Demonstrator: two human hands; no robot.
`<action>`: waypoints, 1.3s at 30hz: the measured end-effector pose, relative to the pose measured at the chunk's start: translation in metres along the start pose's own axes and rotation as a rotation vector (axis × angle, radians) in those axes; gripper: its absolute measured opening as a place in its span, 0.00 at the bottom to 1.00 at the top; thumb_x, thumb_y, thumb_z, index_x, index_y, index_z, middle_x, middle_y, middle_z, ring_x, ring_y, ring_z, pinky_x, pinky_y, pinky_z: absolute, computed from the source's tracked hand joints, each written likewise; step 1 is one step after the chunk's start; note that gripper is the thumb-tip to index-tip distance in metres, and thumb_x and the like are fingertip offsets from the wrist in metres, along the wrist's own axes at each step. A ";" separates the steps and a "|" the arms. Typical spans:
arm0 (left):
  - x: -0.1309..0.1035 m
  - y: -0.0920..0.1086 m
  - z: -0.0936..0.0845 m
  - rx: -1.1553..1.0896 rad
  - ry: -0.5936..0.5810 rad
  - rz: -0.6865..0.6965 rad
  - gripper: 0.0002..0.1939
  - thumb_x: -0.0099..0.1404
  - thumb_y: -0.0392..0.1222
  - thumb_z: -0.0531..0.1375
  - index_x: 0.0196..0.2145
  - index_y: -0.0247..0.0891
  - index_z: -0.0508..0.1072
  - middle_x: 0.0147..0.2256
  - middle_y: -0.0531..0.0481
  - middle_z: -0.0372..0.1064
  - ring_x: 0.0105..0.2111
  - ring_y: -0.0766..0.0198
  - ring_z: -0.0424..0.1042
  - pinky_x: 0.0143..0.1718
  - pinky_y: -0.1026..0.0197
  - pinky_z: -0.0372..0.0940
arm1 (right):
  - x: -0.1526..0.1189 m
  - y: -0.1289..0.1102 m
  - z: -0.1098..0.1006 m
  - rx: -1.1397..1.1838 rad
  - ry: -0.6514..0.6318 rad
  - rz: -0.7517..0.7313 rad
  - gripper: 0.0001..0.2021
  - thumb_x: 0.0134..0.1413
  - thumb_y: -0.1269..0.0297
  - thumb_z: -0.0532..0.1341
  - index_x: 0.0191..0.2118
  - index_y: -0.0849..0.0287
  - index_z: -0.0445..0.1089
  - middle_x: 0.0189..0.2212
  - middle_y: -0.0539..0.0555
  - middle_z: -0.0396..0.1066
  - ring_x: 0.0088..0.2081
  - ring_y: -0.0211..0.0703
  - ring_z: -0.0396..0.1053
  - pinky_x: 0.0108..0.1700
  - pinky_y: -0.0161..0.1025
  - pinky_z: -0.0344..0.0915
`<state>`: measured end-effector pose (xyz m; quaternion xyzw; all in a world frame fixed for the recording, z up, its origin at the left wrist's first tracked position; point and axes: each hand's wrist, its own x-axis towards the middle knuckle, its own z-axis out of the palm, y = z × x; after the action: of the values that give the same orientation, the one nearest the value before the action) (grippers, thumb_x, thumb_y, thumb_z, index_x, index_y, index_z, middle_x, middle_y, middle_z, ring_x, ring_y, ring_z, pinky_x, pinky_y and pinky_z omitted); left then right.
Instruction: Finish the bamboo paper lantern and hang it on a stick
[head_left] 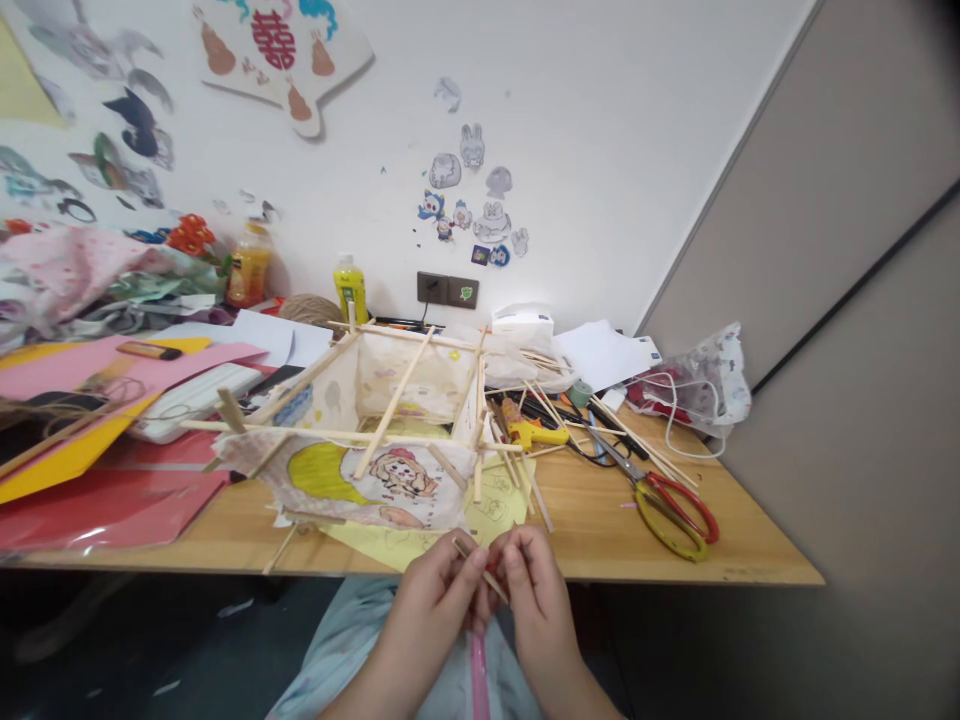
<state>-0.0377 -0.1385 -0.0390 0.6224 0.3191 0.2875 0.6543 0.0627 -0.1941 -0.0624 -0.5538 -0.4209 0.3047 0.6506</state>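
Observation:
At the table's front edge my left hand (442,590) is closed on a short wooden stick (481,572) that slants down to the right. My right hand (534,590) touches my left at the fingertips, its fingers pinched around something small and reddish by the stick, too hidden to name. A pink strip (479,675) hangs below the two hands. Just beyond them stands a box-shaped frame of wooden sticks (397,400) with cloth sides. Its front cloth (397,475) bears a drawn figure and a yellow shape.
Right of the frame lie a yellow glue gun (538,433), loose sticks and scissors (675,510) with red and yellow handles. Yellow paper (499,490) lies partly under the frame. Pink and red folders (112,505) fill the left side. Bottles (350,285) stand by the wall.

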 end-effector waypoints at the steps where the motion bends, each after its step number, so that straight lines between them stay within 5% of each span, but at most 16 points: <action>1: 0.000 0.000 0.000 -0.008 -0.005 -0.011 0.21 0.58 0.61 0.54 0.25 0.39 0.61 0.15 0.56 0.64 0.16 0.66 0.64 0.21 0.65 0.60 | 0.000 0.000 0.000 0.006 -0.009 0.005 0.16 0.60 0.48 0.50 0.29 0.55 0.58 0.20 0.46 0.59 0.19 0.35 0.60 0.22 0.33 0.60; 13: -0.003 0.020 -0.009 0.092 -0.085 -0.055 0.13 0.51 0.48 0.60 0.20 0.36 0.65 0.19 0.56 0.61 0.17 0.71 0.61 0.18 0.67 0.57 | 0.000 0.005 -0.010 -0.019 -0.218 0.073 0.13 0.60 0.54 0.52 0.30 0.56 0.59 0.20 0.44 0.56 0.18 0.31 0.54 0.20 0.30 0.52; 20: -0.003 0.014 -0.011 0.001 -0.109 -0.131 0.16 0.52 0.53 0.60 0.23 0.38 0.63 0.15 0.56 0.63 0.16 0.68 0.64 0.21 0.65 0.61 | 0.000 0.004 -0.012 0.049 -0.266 0.135 0.12 0.56 0.52 0.55 0.34 0.56 0.61 0.22 0.46 0.62 0.18 0.32 0.58 0.20 0.30 0.55; 26: -0.001 0.011 -0.013 -0.035 -0.083 -0.152 0.16 0.51 0.53 0.61 0.23 0.38 0.64 0.14 0.56 0.64 0.16 0.68 0.63 0.21 0.65 0.60 | -0.002 0.004 -0.022 -0.155 -0.219 0.067 0.08 0.50 0.61 0.60 0.25 0.58 0.64 0.20 0.46 0.61 0.22 0.34 0.59 0.23 0.31 0.56; 39: 0.001 0.015 -0.016 0.025 -0.073 -0.145 0.15 0.52 0.52 0.60 0.23 0.36 0.65 0.14 0.57 0.63 0.16 0.68 0.63 0.21 0.66 0.57 | -0.004 -0.011 -0.023 -0.479 -0.305 -0.237 0.07 0.55 0.70 0.54 0.27 0.56 0.61 0.26 0.49 0.62 0.29 0.38 0.61 0.30 0.35 0.56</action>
<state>-0.0493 -0.1263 -0.0243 0.6158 0.3426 0.2124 0.6770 0.0804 -0.2101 -0.0533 -0.5862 -0.6354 0.1983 0.4619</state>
